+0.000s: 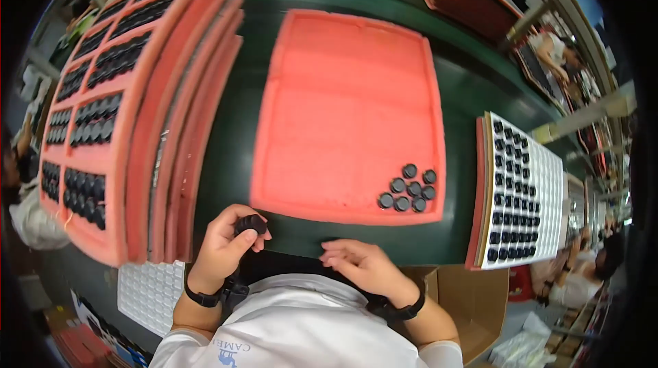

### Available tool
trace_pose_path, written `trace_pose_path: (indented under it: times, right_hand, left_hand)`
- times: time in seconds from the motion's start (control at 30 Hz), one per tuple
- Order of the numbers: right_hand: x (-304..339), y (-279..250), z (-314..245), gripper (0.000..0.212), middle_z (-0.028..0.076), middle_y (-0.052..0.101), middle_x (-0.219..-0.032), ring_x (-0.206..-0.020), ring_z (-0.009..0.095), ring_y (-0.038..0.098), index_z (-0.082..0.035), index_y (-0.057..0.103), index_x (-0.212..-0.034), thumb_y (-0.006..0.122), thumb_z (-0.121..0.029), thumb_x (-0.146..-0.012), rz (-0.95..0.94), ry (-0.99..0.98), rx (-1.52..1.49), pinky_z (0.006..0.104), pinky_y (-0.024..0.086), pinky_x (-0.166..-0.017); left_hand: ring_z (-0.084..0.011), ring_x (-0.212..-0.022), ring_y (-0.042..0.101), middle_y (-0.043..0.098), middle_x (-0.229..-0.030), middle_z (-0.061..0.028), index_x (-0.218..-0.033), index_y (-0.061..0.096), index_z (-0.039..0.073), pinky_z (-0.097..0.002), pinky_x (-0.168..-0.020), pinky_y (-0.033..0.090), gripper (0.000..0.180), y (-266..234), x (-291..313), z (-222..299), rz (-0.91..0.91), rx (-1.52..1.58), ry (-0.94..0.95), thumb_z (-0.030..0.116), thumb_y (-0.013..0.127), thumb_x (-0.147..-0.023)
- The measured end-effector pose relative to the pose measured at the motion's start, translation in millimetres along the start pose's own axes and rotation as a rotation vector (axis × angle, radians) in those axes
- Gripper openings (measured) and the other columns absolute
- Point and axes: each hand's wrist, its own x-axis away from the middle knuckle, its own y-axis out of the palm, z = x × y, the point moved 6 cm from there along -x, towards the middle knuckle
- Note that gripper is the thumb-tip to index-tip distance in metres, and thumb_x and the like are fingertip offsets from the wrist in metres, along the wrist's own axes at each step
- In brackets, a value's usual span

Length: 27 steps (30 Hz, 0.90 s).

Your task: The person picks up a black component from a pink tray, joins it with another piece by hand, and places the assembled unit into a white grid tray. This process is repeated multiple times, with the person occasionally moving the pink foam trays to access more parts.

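Observation:
My left hand (226,241) is closed around a black round cap-like part (251,224), with the thumb pressed against its side. It is just off the near left corner of a pink foam tray (336,114). My right hand (363,265) hovers at the near edge of the table, its fingers loosely stretched out and nothing in them. A cluster of several black round parts (414,188) stands in the near right corner of the tray. Between my two hands there is a gap in front of my body.
At the left rises a stack of pink foam trays (130,162), its top one filled with black parts. To the right, a white pitted tray (541,183) holds rows of black parts. Below the table sit a cardboard box (480,306) and another white tray (151,292). People work nearby.

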Motion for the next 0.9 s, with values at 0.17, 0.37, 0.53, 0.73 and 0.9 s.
trace_pose_path:
  times: [0.17, 0.37, 0.53, 0.73, 0.9]
  right_hand:
    - [28.8, -91.1, -51.5, 0.020, 0.014, 0.063, -0.092, -0.082, 0.028, 0.062, -0.001, 0.060, -0.101, 0.055, 0.002, -0.081, 0.639, -0.397, 0.829, 0.0316, 0.048, -0.069]
    - [58.2, -142.6, -26.9, 0.032, 0.017, 0.051, -0.121, -0.107, 0.029, 0.053, -0.002, 0.053, -0.117, 0.052, -0.001, -0.085, 0.936, -0.298, 1.012, 0.0336, 0.043, -0.088]
    - [55.2, -140.2, -9.9, 0.038, 0.016, 0.047, -0.126, -0.115, 0.030, 0.047, -0.002, 0.048, -0.124, 0.051, -0.001, -0.086, 0.914, -0.277, 0.799, 0.0352, 0.038, -0.096]
    - [54.4, -117.8, -12.2, 0.038, 0.017, 0.047, -0.126, -0.115, 0.031, 0.047, 0.000, 0.049, -0.122, 0.054, -0.001, -0.084, 0.862, -0.256, 0.787, 0.0362, 0.039, -0.095]
    - [63.0, -106.0, -36.2, 0.036, 0.017, 0.052, -0.117, -0.104, 0.030, 0.052, 0.000, 0.054, -0.115, 0.060, -0.002, -0.079, 0.868, -0.293, 1.117, 0.0357, 0.043, -0.087]
  left_hand:
    - [-0.0119, -0.072, 0.053, 0.060, -0.090, -0.0102, -0.100, 0.049, -0.004, -0.0252, -0.067, 0.045, 0.016, 13.6, -22.4, -12.5, -0.029, -0.003, 0.008, 0.007, 0.052, -0.088]
    - [-0.0109, -0.072, 0.052, 0.059, -0.089, -0.0092, -0.100, 0.050, -0.002, -0.0243, -0.065, 0.044, 0.014, 37.0, -53.0, -16.2, 0.000, -0.089, 0.042, 0.006, 0.052, -0.088]
    - [-0.0092, -0.071, 0.052, 0.060, -0.085, -0.0068, -0.100, 0.051, 0.000, -0.0223, -0.064, 0.043, 0.013, 30.3, -65.3, -27.1, 0.059, -0.190, -0.062, 0.006, 0.053, -0.088]
    - [-0.0081, -0.070, 0.052, 0.059, -0.083, -0.0053, -0.100, 0.051, 0.000, -0.0212, -0.064, 0.043, 0.013, 21.8, -40.9, -29.2, 0.079, -0.356, -0.143, 0.005, 0.054, -0.088]
    - [-0.0086, -0.073, 0.052, 0.058, -0.085, -0.0056, -0.102, 0.050, 0.000, -0.0221, -0.066, 0.043, 0.017, 24.6, -25.9, -21.1, 0.063, -0.290, -0.104, 0.004, 0.055, -0.086]
